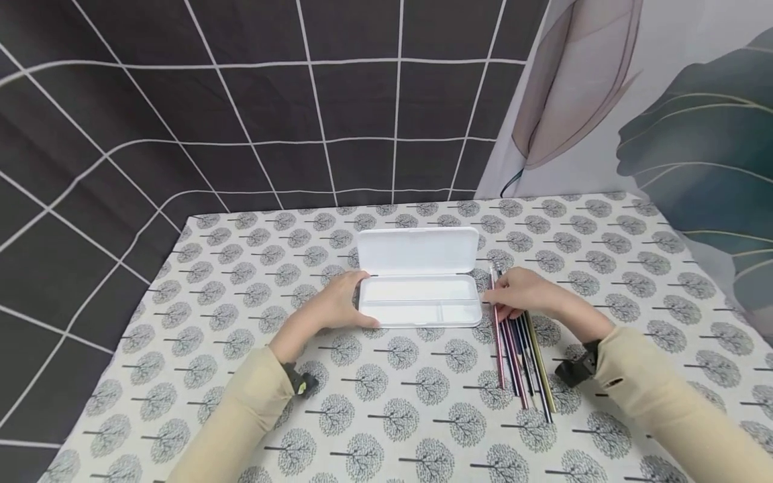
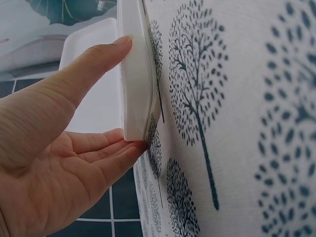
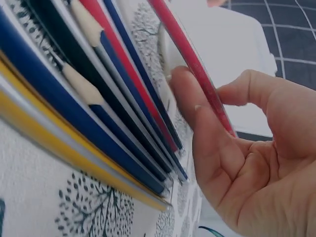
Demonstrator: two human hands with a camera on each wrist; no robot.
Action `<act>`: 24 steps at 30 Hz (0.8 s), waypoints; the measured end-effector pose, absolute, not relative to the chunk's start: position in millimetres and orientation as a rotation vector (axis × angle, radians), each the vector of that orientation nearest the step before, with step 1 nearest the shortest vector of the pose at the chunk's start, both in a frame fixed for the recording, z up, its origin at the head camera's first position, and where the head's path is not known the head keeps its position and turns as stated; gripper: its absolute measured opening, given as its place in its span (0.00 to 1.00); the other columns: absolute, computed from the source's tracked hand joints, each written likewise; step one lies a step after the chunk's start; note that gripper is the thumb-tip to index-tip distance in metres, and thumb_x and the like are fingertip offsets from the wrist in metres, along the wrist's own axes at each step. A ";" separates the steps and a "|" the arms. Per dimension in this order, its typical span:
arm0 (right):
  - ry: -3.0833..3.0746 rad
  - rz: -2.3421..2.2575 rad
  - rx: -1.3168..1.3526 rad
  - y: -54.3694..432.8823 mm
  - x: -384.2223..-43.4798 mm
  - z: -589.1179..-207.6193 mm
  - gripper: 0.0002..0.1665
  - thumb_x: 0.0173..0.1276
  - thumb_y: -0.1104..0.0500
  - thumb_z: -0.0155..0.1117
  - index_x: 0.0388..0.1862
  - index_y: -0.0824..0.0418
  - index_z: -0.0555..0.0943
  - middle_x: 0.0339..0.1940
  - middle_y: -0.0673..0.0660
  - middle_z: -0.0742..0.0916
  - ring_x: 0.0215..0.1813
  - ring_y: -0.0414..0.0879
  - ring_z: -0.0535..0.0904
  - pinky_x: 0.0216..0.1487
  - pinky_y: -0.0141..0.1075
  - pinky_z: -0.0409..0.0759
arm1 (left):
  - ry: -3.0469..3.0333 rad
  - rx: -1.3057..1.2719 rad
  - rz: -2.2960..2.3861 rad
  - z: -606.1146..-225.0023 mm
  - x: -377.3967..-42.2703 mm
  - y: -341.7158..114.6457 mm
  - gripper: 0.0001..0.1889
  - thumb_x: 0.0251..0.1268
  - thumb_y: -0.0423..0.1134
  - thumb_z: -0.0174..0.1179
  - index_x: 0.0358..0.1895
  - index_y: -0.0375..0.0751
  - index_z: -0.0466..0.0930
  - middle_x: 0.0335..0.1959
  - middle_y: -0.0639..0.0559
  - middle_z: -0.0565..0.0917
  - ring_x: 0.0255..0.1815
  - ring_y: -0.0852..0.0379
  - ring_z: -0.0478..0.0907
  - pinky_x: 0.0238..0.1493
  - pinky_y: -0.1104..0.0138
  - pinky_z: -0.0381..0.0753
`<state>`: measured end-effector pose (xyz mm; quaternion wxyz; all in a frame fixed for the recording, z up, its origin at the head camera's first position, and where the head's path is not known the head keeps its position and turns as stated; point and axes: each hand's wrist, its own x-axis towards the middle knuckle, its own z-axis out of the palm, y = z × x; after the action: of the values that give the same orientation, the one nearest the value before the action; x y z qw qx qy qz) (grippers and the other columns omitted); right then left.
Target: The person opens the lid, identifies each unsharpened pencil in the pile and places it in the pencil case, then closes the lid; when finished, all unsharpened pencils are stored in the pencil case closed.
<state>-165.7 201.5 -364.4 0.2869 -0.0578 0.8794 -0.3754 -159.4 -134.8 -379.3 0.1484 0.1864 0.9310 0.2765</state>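
A white pencil case (image 1: 398,312) lies with its lid (image 1: 418,251) raised at the back; a low divider splits the inside into compartments. My left hand (image 1: 339,302) grips the case's left end, thumb at the near edge and fingers at the far side, as the left wrist view (image 2: 74,133) also shows. To the right of the case, my right hand (image 1: 524,293) pinches a red pencil (image 3: 197,74) between thumb and fingers. Beside that pencil, several more pencils (image 1: 531,362) in blue, dark, red and yellow lie loosely together on the cloth, partly under the hand.
A tablecloth (image 1: 401,389) printed with trees covers the table. Behind it hangs a dark curtain (image 1: 356,100) with a white grid, and a leaf-patterned curtain (image 1: 706,134) hangs at the right.
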 end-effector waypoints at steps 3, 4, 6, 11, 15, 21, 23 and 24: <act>2.293 -1.104 -0.147 206.4 -169.5 -358.8 0.15 0.66 0.57 0.57 0.34 0.71 0.76 0.29 0.60 0.87 0.30 0.46 0.84 0.36 0.36 0.84 | 2.680 0.527 0.791 -379.3 -159.3 -135.3 0.46 0.35 0.50 0.76 0.61 0.35 0.66 0.55 0.42 0.74 0.56 0.47 0.71 0.60 0.52 0.70; 2.275 -1.142 -0.153 208.5 -170.8 -356.5 0.16 0.66 0.57 0.56 0.37 0.73 0.76 0.31 0.61 0.87 0.32 0.46 0.84 0.37 0.36 0.84 | 2.681 0.526 0.793 -379.3 -159.0 -135.6 0.46 0.35 0.50 0.76 0.61 0.35 0.66 0.55 0.42 0.74 0.56 0.47 0.71 0.60 0.52 0.70; 2.255 -1.219 -0.184 213.3 -174.1 -351.8 0.17 0.68 0.58 0.53 0.43 0.75 0.74 0.35 0.61 0.87 0.35 0.46 0.84 0.40 0.36 0.83 | 2.681 0.525 0.799 -379.6 -158.7 -136.0 0.46 0.35 0.50 0.76 0.61 0.35 0.66 0.56 0.42 0.74 0.56 0.47 0.70 0.60 0.52 0.69; 2.309 -1.503 -0.175 218.7 -182.9 -339.5 0.18 0.72 0.57 0.49 0.49 0.72 0.71 0.34 0.48 0.87 0.36 0.41 0.82 0.42 0.33 0.82 | 2.680 0.531 0.810 -380.8 -158.5 -137.1 0.46 0.35 0.50 0.76 0.61 0.35 0.66 0.55 0.42 0.74 0.56 0.47 0.70 0.61 0.52 0.69; 2.438 -1.689 -0.180 211.9 -188.6 -335.4 0.14 0.73 0.55 0.49 0.47 0.65 0.72 0.33 0.38 0.85 0.37 0.34 0.81 0.41 0.29 0.80 | 2.678 0.525 0.810 -382.6 -159.2 -137.9 0.46 0.35 0.50 0.76 0.61 0.36 0.66 0.56 0.43 0.74 0.57 0.47 0.70 0.61 0.52 0.68; 2.644 -1.556 -0.428 200.2 -193.1 -340.8 0.16 0.72 0.56 0.51 0.49 0.69 0.74 0.41 0.57 0.87 0.40 0.37 0.82 0.43 0.34 0.82 | 2.674 0.519 0.801 -380.6 -158.5 -136.8 0.47 0.36 0.50 0.76 0.63 0.35 0.65 0.58 0.42 0.73 0.59 0.46 0.69 0.62 0.51 0.68; 2.689 -1.459 -0.479 196.5 -194.3 -343.0 0.16 0.71 0.56 0.53 0.49 0.67 0.75 0.42 0.61 0.86 0.42 0.41 0.82 0.46 0.37 0.82 | 2.671 0.507 0.795 -379.0 -157.8 -135.6 0.47 0.36 0.50 0.75 0.63 0.35 0.64 0.59 0.41 0.72 0.59 0.45 0.69 0.62 0.51 0.67; 2.703 -1.410 -0.524 194.5 -195.4 -344.0 0.15 0.71 0.56 0.54 0.48 0.66 0.76 0.42 0.61 0.86 0.42 0.42 0.83 0.47 0.38 0.81 | 2.670 0.503 0.794 -378.3 -157.6 -135.2 0.48 0.36 0.50 0.75 0.64 0.35 0.63 0.60 0.41 0.72 0.59 0.45 0.68 0.62 0.51 0.67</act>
<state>-195.4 194.5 -344.0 0.0242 -0.1693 0.8736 -0.4557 -157.6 -135.2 -378.3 0.1548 0.1756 0.9319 0.2771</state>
